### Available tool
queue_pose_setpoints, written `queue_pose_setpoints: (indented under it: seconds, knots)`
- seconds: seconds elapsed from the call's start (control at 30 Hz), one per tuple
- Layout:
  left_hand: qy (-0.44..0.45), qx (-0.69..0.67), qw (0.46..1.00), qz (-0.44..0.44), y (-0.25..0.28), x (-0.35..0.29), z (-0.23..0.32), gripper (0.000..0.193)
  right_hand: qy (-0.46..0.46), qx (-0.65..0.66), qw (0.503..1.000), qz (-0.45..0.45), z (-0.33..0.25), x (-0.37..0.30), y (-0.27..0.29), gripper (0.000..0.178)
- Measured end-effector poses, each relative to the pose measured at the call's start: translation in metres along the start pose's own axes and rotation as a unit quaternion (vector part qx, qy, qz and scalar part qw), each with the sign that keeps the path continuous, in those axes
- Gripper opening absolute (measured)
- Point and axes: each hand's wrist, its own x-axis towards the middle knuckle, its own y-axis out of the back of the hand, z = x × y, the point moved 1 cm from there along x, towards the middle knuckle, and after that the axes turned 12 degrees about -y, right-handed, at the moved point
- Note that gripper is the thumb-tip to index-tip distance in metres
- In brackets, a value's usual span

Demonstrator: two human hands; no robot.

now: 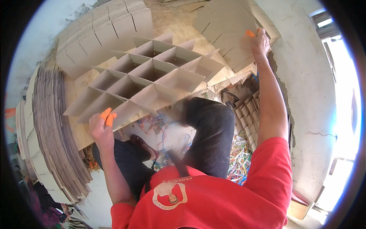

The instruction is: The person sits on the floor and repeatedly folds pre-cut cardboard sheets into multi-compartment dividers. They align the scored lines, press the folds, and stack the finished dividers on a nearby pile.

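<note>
The cardboard grid (pixel 150 71) lies on the wooden surface (pixel 173 24) with its long axis slanting from near left to far right, and the left hand (pixel 101 124) is nearer, fingers together at its near left end, though I cannot tell whether they pinch it. The right hand (pixel 261 42) is well apart, thumb laid over the flat cardboard sheets (pixel 225 34), its grip partly hidden.

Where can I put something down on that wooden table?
Bare wood on the table shows between the slotted cardboard stack and the flat sheets by the right hand; a smaller patch lies left of the cardboard grid. The middle is crowded: the grid fills it.
</note>
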Motion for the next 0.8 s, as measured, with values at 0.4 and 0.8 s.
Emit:
queue_pose_setpoints:
  seconds: [0.4, 0.8]
  knots:
    - [-0.015, 0.115, 0.992, 0.05, 0.035, -0.024, -0.005, 0.037, 0.261, 0.415, 0.848, -0.202, -0.196, -0.145, 0.172, 0.051]
    - [0.068, -0.081, 0.993, 0.058, 0.028, -0.042, -0.023, 0.017, 0.408, 0.419, 0.697, -0.414, -0.277, -0.253, 0.177, 0.048]
